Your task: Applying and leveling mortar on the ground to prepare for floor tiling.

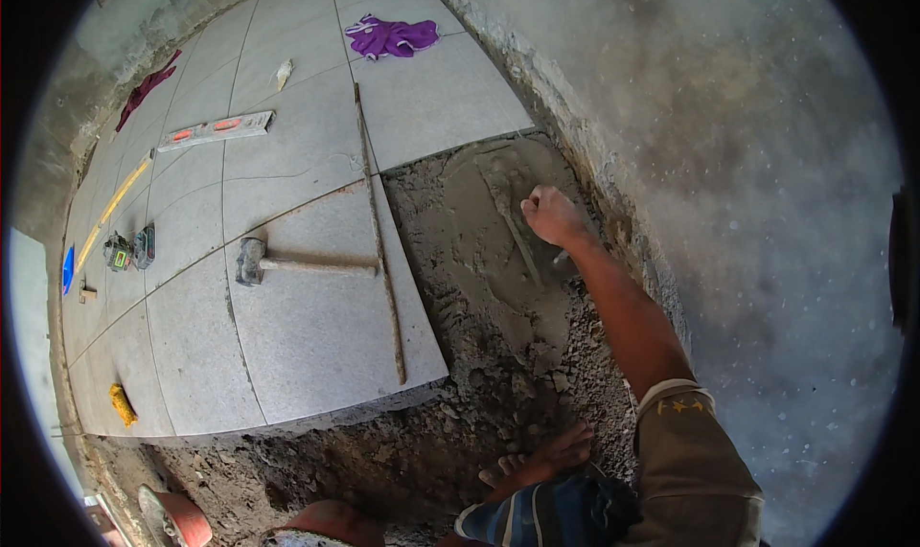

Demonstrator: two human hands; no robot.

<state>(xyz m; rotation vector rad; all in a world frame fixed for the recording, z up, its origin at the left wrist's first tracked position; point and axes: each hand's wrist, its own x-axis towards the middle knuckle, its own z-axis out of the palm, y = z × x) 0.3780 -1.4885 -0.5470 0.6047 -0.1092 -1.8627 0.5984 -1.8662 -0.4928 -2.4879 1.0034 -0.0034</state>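
Note:
My right hand (553,216) is closed in a fist over a patch of wet grey mortar (460,216), beside the wall on the right. Against it lies a long, flat, mortar-smeared trowel (522,236); its handle seems to be inside my fist, mostly hidden by the fingers. My left hand does not show. Left of the mortar, a large grey floor tile (316,346) borders the bare bed. On it rests a mallet (251,262) with a pale handle, and a thin rod (379,250) lies across its right side.
Further left are a spirit level (216,130), a yellow measuring stick (115,207), a small green-lit device (117,252) and a yellow sponge (123,405). A purple cloth (393,37) lies at the back. Rough rubble (383,461) and a bare foot (551,456) are near; a concrete wall (767,260) bounds the right.

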